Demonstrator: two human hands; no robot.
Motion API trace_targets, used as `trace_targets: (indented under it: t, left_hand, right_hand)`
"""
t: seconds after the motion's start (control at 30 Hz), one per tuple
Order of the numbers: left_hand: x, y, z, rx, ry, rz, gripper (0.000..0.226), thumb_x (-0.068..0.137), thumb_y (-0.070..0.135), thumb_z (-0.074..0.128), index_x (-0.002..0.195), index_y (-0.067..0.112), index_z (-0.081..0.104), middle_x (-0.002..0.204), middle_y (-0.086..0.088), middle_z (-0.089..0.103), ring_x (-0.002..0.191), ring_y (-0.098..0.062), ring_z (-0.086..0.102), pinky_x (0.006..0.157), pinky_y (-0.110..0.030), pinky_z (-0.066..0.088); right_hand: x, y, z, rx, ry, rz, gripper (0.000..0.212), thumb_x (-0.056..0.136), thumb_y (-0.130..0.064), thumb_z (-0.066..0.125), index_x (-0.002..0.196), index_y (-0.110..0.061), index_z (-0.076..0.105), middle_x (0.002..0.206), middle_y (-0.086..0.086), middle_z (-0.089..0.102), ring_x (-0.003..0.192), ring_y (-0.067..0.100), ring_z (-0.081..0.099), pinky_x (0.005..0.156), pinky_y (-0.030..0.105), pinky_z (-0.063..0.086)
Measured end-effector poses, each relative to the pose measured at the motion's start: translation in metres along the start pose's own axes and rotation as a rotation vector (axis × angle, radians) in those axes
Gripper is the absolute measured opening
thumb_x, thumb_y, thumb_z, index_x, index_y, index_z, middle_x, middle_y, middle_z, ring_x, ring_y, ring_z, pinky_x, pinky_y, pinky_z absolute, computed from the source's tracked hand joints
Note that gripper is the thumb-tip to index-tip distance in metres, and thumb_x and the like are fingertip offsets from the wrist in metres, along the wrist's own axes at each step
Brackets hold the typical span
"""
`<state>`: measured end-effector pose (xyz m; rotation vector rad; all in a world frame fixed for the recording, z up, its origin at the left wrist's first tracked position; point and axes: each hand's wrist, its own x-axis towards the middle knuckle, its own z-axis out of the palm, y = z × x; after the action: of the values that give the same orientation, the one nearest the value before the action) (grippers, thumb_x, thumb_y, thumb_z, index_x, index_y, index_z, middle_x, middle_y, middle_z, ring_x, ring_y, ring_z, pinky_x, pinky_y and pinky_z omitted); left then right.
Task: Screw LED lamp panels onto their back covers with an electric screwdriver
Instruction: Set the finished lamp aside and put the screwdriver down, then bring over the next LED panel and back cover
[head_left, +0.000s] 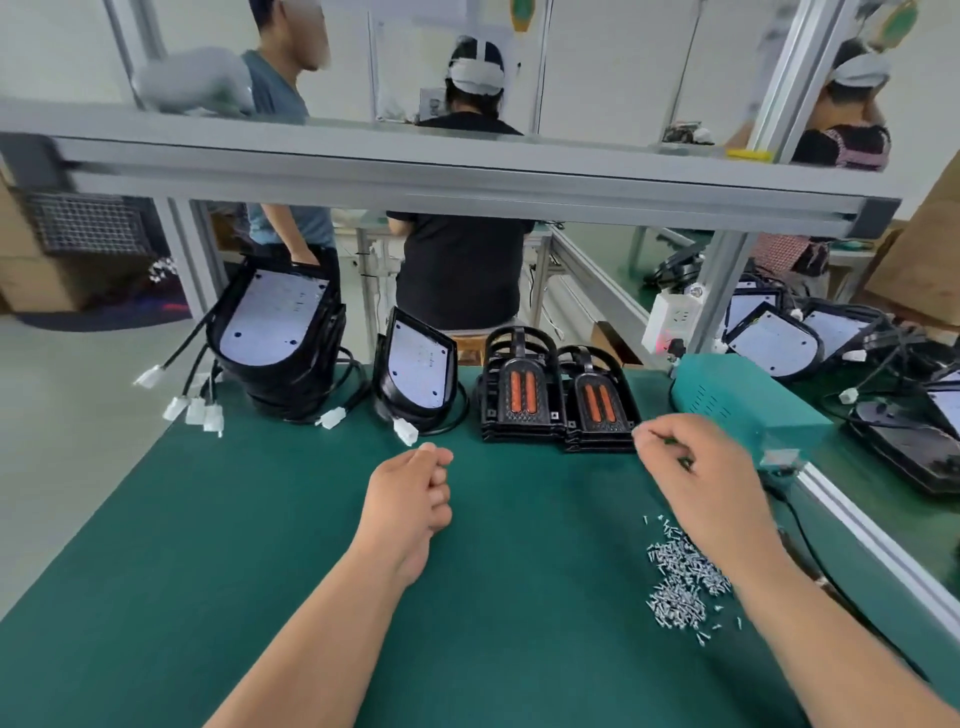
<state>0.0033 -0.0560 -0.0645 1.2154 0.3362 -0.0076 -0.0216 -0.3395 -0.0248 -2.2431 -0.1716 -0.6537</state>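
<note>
Over green mat (249, 519): left hand (410, 493) curled; right hand (701, 478) curled near screws (680, 577).

Your desk (260, 519) is dark green; at twelve o'clock black covers (522, 423) show orange strips; silver screws (680, 577) at three.

Palm side of the curled right hand (698, 470) out of sight; screw pile (681, 590) partly under its wrist.

Couldn't read a thing tbh: the sheet (402, 62) at 12 o'clock and panels' (418, 371) tiny markings were too blurry.
</note>
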Motion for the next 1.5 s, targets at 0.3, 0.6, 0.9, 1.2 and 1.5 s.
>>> trace_targets:
  t: [0.3, 0.6, 0.9, 1.2, 1.5]
  left_hand:
    - [0.004, 0.020, -0.019, -0.717, -0.079, -0.296, 0.027, 0.104, -0.009, 0.047, 0.129, -0.014, 0.056, 0.102, -0.016, 0.060, 0.074, -0.018, 0.057, 0.053, -0.020, 0.052]
    - [0.009, 0.017, -0.024, -0.771, -0.104, -0.343, 0.039, 0.103, -0.012, 0.034, 0.137, -0.011, 0.053, 0.091, -0.013, 0.061, 0.065, -0.014, 0.053, 0.043, -0.019, 0.042]
    - [0.007, 0.016, -0.020, -0.742, -0.099, -0.350, 0.037, 0.097, -0.011, 0.029, 0.108, -0.005, 0.063, 0.076, -0.007, 0.061, 0.053, -0.011, 0.045, 0.044, -0.019, 0.035]
    - [0.006, 0.013, -0.023, -0.558, -0.124, -0.322, 0.061, 0.094, -0.010, 0.032, 0.047, 0.010, 0.065, 0.061, 0.001, 0.048, 0.047, -0.011, 0.034, 0.053, -0.024, 0.030]
    - [0.009, 0.011, -0.023, -0.633, -0.129, -0.352, 0.039, 0.092, -0.006, 0.036, 0.078, 0.003, 0.071, 0.074, -0.003, 0.052, 0.055, -0.011, 0.034, 0.049, -0.023, 0.025]
  right_hand:
    - [0.030, -0.069, 0.101, 0.122, -0.224, -0.100, 0.014, 0.102, -0.034, 0.063, 0.090, -0.036, 0.069, 0.089, -0.021, 0.068, 0.071, 0.005, 0.060, 0.063, 0.016, 0.042]
    - [0.086, -0.156, 0.191, 0.266, -0.372, -0.079, 0.021, 0.100, -0.026, 0.058, 0.088, -0.011, 0.066, 0.074, 0.005, 0.074, 0.063, 0.028, 0.070, 0.069, 0.050, 0.060]
    - [0.139, -0.196, 0.259, 0.299, -0.392, 0.015, 0.044, 0.096, -0.031, 0.061, 0.059, -0.015, 0.044, 0.068, 0.019, 0.072, 0.040, 0.013, 0.059, 0.049, 0.028, 0.044]
    - [0.165, -0.205, 0.291, 0.278, -0.416, 0.102, 0.029, 0.095, -0.026, 0.064, 0.075, -0.011, 0.049, 0.053, 0.004, 0.055, 0.035, 0.014, 0.051, 0.035, 0.018, 0.030]
    - [0.164, -0.197, 0.282, 0.292, -0.322, 0.033, 0.037, 0.094, -0.012, 0.059, 0.068, -0.016, 0.033, 0.053, -0.004, 0.036, 0.036, 0.013, 0.046, 0.039, 0.022, 0.029]
